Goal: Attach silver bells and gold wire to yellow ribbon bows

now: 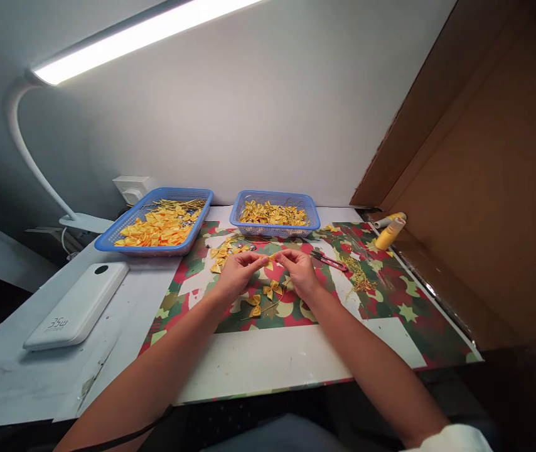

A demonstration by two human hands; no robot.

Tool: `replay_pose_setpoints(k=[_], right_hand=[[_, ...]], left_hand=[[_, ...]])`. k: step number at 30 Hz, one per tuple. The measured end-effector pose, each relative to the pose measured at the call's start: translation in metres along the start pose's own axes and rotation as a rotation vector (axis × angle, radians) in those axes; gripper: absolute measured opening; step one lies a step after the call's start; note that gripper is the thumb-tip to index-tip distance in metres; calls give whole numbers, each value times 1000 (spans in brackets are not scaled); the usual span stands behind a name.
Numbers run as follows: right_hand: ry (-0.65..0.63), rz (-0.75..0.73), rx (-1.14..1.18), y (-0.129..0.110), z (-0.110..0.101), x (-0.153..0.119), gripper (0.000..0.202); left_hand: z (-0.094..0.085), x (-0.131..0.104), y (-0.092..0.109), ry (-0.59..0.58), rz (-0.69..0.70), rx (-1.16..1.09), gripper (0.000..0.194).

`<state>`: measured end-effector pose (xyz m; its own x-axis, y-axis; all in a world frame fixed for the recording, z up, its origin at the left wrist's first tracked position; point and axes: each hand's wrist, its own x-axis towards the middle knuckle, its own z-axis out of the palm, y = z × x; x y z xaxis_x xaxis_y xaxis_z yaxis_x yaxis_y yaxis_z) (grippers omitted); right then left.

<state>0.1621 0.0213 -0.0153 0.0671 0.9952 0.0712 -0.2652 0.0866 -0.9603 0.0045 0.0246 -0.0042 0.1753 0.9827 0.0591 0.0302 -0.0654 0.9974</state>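
My left hand (240,271) and my right hand (297,267) meet over the middle of the patterned sheet, fingertips pinched. Between them they hold a small yellow ribbon bow (269,261), mostly covered by the fingers. Just below lie two more yellow bows, one (273,289) near the right wrist and one (254,306) nearer the table's front, with thin gold ties. Beside my left hand is a loose group of yellow bows (221,254) with small silvery pieces. Thread snips (329,260) with dark blades and a reddish handle rest right of my right hand.
Two blue baskets stand at the back: the left one (103,245) holds yellow bows and gold ties, the other (275,231) finished-looking tied bows. A yellow thread spool (390,233) and gold clippings (362,276) are at right. A white power bank (77,307) and lamp (37,160) occupy the left.
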Motion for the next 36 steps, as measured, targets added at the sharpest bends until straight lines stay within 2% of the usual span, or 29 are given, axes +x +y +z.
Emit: replay_pose_setpoints(k=[8, 14, 19, 22, 24, 27, 31, 34, 36], right_hand=[[-22, 14, 47, 1, 0, 0, 29], [-124, 28, 82, -2, -8, 3, 37], [-312, -57, 21, 0, -9, 3, 34], [-325, -123, -105, -1, -6, 0, 33], [-311, -105, -145, -2, -4, -2, 33], [-260, -84, -150, -4, -5, -3, 31], [-164, -205, -336, -11, -10, -5, 23], [-212, -269, -529, -16, -10, -8, 20], [-251, -266, -564, -17, -10, -9, 22]], left_hand=[[0, -1, 1, 6, -1, 7, 31], [-9, 1, -1, -121, 134, -54, 33], [-4, -1, -1, -265, -8, -174, 33], [2, -3, -2, -314, -80, -255, 40], [4, -3, -4, -280, -102, -273, 42], [4, -2, -5, -151, -79, -269, 40], [3, -1, -3, -36, -74, -244, 37], [2, -1, -1, -62, -90, -227, 36], [0, 0, 0, -116, -87, -211, 33]])
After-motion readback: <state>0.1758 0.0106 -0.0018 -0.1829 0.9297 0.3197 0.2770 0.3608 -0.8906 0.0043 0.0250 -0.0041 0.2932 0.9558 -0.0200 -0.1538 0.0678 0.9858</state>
